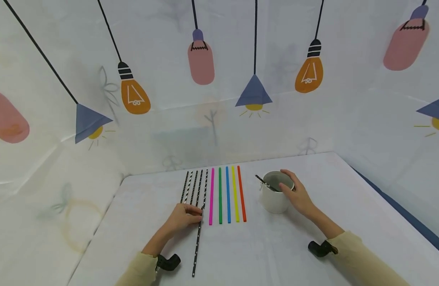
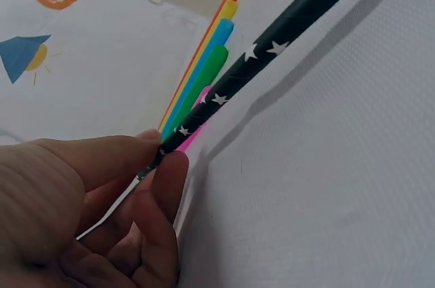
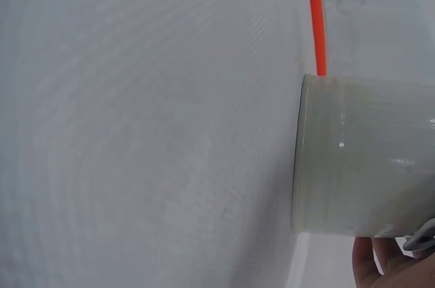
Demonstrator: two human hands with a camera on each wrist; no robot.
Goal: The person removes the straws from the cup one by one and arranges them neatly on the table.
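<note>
Left hand [image 1: 185, 216]: fingers are clamping a star-printed black straw [image 1: 197, 246] just beside the pink straw [image 1: 211, 196] | Right hand [image 1: 299, 198]: fingers are gripping the white cup [image 1: 273, 203] at its rim | Another dark straw [image 1: 267, 184] is leaning in the cup | Patterned straws [image 1: 193, 187] and coloured straws [image 1: 228, 194] are lying side by side on the surface [image 1: 269, 254]

The head view looks forward and down across the counter [image 1: 269, 254], from well back. Both wrist views sit low and close, turned sideways: left along a black straw [image 2: 262, 57], right at the pot [image 3: 367, 155], which all three share.
</note>
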